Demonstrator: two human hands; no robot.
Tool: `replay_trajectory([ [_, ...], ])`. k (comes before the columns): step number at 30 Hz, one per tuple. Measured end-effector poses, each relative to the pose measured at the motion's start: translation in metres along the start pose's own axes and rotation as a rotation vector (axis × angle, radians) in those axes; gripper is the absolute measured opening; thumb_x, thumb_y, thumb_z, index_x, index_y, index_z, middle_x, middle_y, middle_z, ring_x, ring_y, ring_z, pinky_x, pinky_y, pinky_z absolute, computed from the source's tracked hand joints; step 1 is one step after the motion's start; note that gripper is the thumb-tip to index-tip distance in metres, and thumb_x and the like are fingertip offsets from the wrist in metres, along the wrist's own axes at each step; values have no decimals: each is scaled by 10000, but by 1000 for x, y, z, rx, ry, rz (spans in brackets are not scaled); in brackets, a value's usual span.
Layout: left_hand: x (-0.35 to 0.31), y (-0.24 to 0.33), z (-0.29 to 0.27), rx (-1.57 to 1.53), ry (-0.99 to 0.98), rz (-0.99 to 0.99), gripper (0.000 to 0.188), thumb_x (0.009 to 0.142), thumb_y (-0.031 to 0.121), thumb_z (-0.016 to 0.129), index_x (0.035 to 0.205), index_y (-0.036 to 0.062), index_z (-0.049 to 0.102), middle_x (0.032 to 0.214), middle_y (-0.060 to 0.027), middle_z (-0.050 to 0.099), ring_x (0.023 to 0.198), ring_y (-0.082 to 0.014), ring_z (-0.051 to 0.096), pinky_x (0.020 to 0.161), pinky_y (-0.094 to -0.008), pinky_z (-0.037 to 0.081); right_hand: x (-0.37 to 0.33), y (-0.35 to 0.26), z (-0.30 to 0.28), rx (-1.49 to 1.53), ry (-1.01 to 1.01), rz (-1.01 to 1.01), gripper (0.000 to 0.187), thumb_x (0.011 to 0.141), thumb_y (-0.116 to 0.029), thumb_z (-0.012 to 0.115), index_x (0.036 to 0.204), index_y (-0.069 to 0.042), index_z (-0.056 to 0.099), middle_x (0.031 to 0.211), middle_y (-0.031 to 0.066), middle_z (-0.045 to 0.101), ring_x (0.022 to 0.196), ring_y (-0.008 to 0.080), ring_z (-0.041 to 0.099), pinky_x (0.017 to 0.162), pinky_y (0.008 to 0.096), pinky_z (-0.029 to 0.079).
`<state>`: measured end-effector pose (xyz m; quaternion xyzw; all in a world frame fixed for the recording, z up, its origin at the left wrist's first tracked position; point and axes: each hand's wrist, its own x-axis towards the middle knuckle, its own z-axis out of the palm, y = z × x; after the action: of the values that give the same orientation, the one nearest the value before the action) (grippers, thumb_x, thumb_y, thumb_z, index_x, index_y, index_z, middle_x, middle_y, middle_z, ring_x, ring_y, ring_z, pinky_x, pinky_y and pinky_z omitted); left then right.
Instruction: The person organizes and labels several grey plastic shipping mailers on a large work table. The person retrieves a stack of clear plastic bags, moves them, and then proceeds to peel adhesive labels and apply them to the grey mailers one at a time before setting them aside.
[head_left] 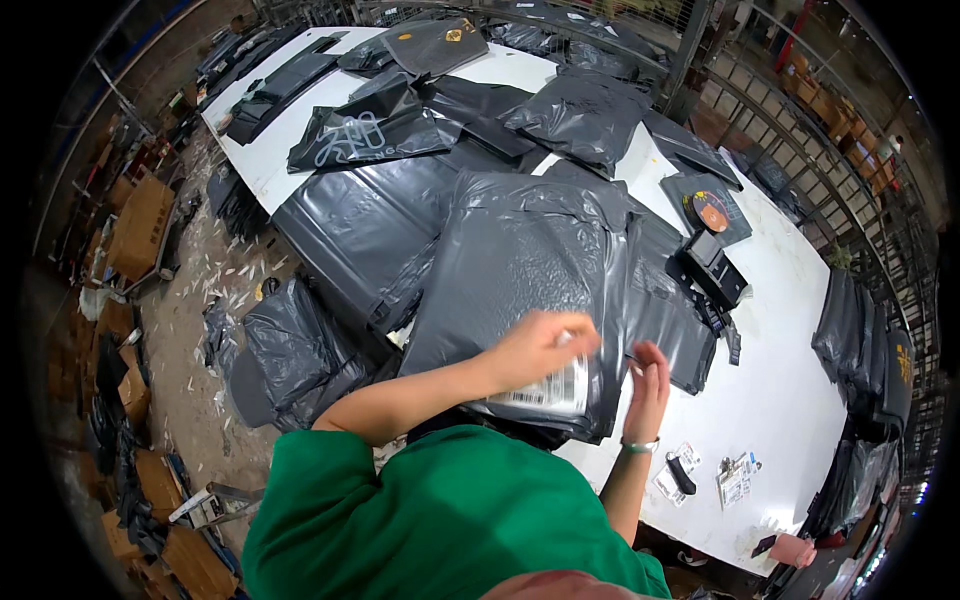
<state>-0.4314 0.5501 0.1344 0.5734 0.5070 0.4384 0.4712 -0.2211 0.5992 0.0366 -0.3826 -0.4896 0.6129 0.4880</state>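
In front of me lies a large, flat dark grey plastic mailing bag, filled and wrinkled. Near its lower right corner is a white shipping label with a barcode. My left hand reaches across over the label, its fingers curled together and slightly blurred. Whatever those fingers hold, if anything, is hidden. Just past the bag's right edge, my right hand is raised with fingers bent and apart, nothing visible in it. Whether it touches the bag I cannot tell.
More grey bags cover the white table. A black box-shaped device stands to the right. Paper labels and a black-handled tool lie near the front. Stacked bags line the right edge; filled bags sit at the left.
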Motion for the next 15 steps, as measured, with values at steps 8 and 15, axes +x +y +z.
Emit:
replay_trajectory([
  [8,-1,32,7,47,495,323,163,854,152,526,776,8,537,665,-7,506,637,-65,450,580,-214,371,-38,-30,98,-473,-281,-372,223,758,-99,626,940,18,569,790,157,601,688,249,586,609,307,438],
  [15,-77,141,-47,-371,246,1157,187,848,153,509,985,27,531,978,-113,535,866,-203,528,823,-315,395,-30,-15,48,-80,-50,-129,197,873,-81,483,987,71,537,907,105,592,783,150,571,682,301,495],
])
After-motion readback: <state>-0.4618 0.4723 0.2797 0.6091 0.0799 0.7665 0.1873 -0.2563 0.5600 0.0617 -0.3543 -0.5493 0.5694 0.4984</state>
